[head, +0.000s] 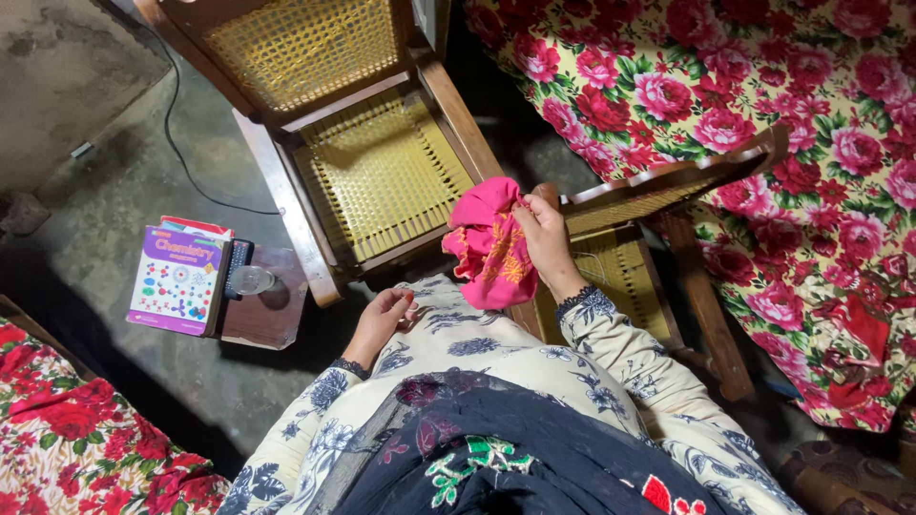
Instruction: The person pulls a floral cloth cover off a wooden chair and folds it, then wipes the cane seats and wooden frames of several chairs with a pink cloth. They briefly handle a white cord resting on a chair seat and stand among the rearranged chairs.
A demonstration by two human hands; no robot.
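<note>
A bed cover printed with red and pink roses [763, 105] fills the far right of the scene. Left of it stand two wooden chairs with woven cane seats, the larger [382, 172] far and centre, the smaller [620, 257] to the right, just beside the person's knee. On the left, a low wooden stool [272, 319] carries a stack of colourful books [179, 279] and a small clear glass [251, 279].

The person, in a pale blue-flowered garment, sits near. The right hand [546, 238] is closed around a bright pink cloth [489, 243], holding it up over the lap; orange embroidery already covers a patch of it, the rest still plain. The left hand [384, 318] rests on the left knee, fingers loosely curled, with nothing visible in it.
</note>
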